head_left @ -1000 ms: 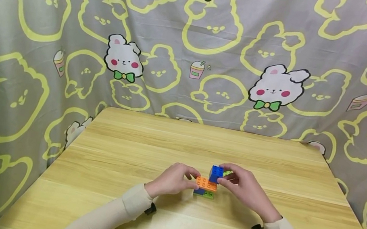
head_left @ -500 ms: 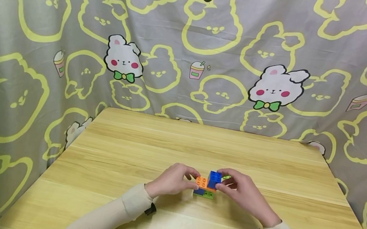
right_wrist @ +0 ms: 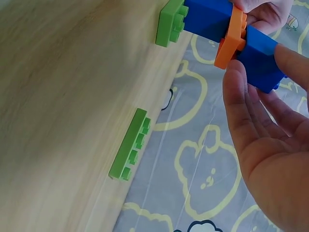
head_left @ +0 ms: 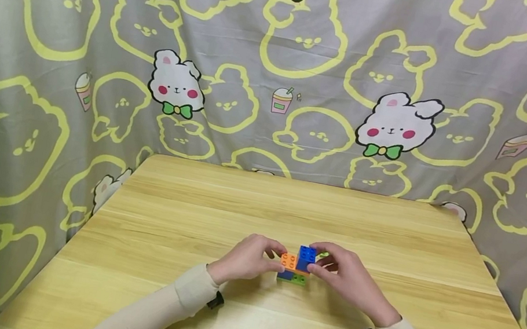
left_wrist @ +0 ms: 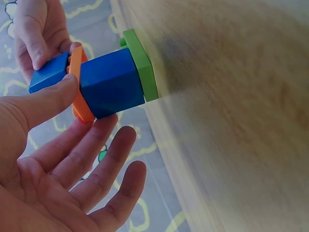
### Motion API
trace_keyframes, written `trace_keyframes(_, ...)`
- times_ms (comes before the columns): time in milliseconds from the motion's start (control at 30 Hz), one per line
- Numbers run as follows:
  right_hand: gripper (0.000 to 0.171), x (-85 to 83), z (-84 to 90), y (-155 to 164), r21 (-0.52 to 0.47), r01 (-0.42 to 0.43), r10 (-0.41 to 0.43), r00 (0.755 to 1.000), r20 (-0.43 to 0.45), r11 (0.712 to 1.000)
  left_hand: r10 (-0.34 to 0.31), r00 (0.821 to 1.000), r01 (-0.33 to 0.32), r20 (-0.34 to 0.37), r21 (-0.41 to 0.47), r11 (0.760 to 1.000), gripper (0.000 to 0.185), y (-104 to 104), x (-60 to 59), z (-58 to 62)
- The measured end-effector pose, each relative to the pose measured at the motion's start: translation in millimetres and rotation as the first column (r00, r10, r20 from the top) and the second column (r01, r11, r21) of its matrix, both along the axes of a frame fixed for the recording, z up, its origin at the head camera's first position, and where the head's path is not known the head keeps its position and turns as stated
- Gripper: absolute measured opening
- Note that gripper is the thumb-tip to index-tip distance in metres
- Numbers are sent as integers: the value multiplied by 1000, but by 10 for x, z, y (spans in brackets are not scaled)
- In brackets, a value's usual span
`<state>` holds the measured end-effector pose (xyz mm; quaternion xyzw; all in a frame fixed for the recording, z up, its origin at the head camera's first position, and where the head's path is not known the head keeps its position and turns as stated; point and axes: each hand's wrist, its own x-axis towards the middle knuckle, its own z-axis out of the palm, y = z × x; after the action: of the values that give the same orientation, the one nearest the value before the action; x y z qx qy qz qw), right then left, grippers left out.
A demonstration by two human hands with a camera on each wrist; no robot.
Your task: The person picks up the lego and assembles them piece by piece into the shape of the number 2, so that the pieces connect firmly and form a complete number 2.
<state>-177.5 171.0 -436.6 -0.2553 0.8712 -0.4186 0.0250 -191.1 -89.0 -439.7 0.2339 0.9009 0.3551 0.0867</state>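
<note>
A small brick stack (head_left: 294, 268) stands on the wooden table (head_left: 287, 210): a green base plate (left_wrist: 142, 65), a blue brick (left_wrist: 111, 87), an orange plate (left_wrist: 79, 104), and a second blue brick (head_left: 306, 256) on the orange plate's right half. My left hand (head_left: 272, 255) holds the stack from the left, thumb (left_wrist: 43, 101) against the orange plate and fingers (left_wrist: 96, 164) stretched past it. My right hand (head_left: 323, 263) pinches the top blue brick (right_wrist: 258, 60) from the right.
A loose green plate (right_wrist: 129, 145) lies flat on the table just behind my right hand, barely visible in the head view (head_left: 324, 254). A patterned grey and yellow cloth (head_left: 279, 73) hangs round the table's back and sides.
My right hand has brought the top blue brick down from above the stack onto the orange plate. The left hand has stayed at the stack.
</note>
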Motion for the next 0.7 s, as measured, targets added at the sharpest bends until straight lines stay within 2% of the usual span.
trace_keyframes(200,39,-17,-17,-3,-15,-13,13,1000,-9,1000,-1,1000,1,-2,3,1000,29,-3,-2,-6)
trace_keyframes(700,38,-38,-114,-11,-144,-66,74,996,48,987,-11,1000,11,0,19,1000,25,-12,0,8)
